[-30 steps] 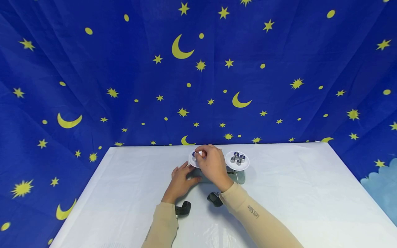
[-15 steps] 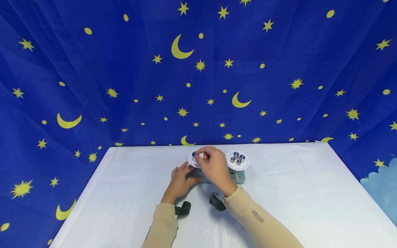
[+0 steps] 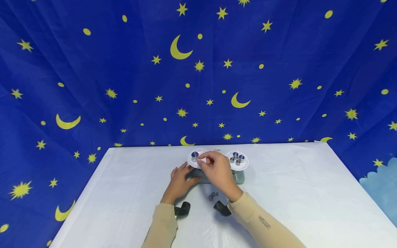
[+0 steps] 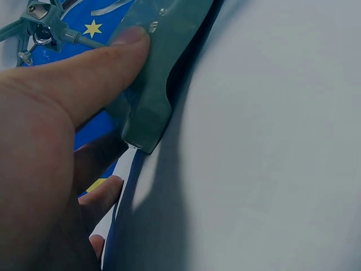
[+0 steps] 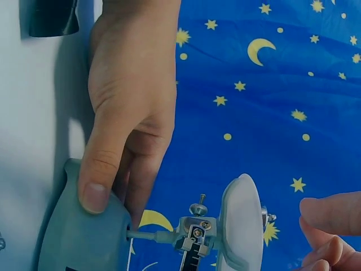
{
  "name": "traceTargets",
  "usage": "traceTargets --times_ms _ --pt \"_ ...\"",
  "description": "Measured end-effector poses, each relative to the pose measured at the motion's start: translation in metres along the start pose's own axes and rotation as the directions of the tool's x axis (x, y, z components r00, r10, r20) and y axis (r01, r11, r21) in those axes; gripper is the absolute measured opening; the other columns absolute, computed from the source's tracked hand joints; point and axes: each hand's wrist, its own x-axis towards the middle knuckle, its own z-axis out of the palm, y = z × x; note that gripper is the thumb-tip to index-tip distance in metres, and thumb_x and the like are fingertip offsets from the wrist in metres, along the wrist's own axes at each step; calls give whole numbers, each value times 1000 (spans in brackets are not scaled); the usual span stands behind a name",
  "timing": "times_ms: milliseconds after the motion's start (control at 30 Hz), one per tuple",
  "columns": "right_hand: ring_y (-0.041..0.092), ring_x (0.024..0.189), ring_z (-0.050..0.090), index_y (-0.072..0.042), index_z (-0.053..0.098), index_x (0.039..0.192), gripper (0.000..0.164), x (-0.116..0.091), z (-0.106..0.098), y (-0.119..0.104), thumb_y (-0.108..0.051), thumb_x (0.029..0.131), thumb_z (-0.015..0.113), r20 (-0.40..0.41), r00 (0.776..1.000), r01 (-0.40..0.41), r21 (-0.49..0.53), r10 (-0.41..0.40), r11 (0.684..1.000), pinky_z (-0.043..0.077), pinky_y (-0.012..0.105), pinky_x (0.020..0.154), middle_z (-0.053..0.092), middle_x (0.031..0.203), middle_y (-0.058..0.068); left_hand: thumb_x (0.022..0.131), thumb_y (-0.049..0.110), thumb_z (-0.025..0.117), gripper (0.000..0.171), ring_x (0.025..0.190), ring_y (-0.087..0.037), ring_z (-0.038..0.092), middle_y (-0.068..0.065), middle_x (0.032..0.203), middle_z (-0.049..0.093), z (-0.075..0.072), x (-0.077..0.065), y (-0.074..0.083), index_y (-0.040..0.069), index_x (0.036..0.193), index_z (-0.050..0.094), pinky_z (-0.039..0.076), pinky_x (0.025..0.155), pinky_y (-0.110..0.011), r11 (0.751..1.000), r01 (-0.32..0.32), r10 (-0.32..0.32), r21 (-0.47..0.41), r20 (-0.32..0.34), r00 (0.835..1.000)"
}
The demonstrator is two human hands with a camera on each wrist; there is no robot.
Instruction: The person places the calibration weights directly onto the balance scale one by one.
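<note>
A balance scale (image 3: 238, 177) with a grey-green base stands near the table's back edge. My left hand (image 3: 179, 184) grips the base's left end; the left wrist view shows the thumb on the base (image 4: 152, 84) and other fingers behind. One metal weight (image 3: 194, 156) stands upright on the white left pan (image 3: 190, 162). My right hand (image 3: 217, 170) is just right of that weight, thumb and forefinger close together and holding nothing. In the right wrist view, a gap separates its fingertips (image 5: 310, 209) from the weight's knob (image 5: 271, 217). Several weights (image 3: 241, 158) stand on the right pan (image 3: 243, 167).
Several small metal pieces (image 3: 213, 196) lie on the white table (image 3: 294, 193) in front of the scale. Black wrist mounts (image 3: 183, 209) sit at both sleeves. A blue star-patterned cloth (image 3: 155, 86) hangs behind the table.
My right hand has let go of the weight on the left pan and drawn back to the right. The small pieces on the table now show. My left hand stays put.
</note>
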Motion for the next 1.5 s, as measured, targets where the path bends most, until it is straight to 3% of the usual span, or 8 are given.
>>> traceTargets --times_ms 433,1033,1500 --pt "9 59 46 -9 77 88 6 -11 -6 7 -6 83 77 17 1000 14 64 -15 998 38 23 56 49 66 -6 89 30 76 57 143 -39 37 -9 144 57 2 -1 -1 9 140 60 11 116 -66 1000 -7 7 5 -6 1000" --pt "7 57 45 -10 76 87 6 -28 -11 19 -5 84 78 76 997 -38 141 27 989 36 19 52 49 65 -5 89 29 77 55 143 -39 37 -10 142 59 2 -1 -1 8 137 62 11 116 -67 1000 1 0 6 -8 1000" --pt "6 58 44 -11 76 87 8 -39 -13 34 -4 84 78 121 990 -83 121 68 989 35 19 54 47 64 -7 88 28 77 54 142 -41 39 -13 140 60 2 0 -3 5 135 63 13 115 -68 1000 -18 18 14 -18 1000"
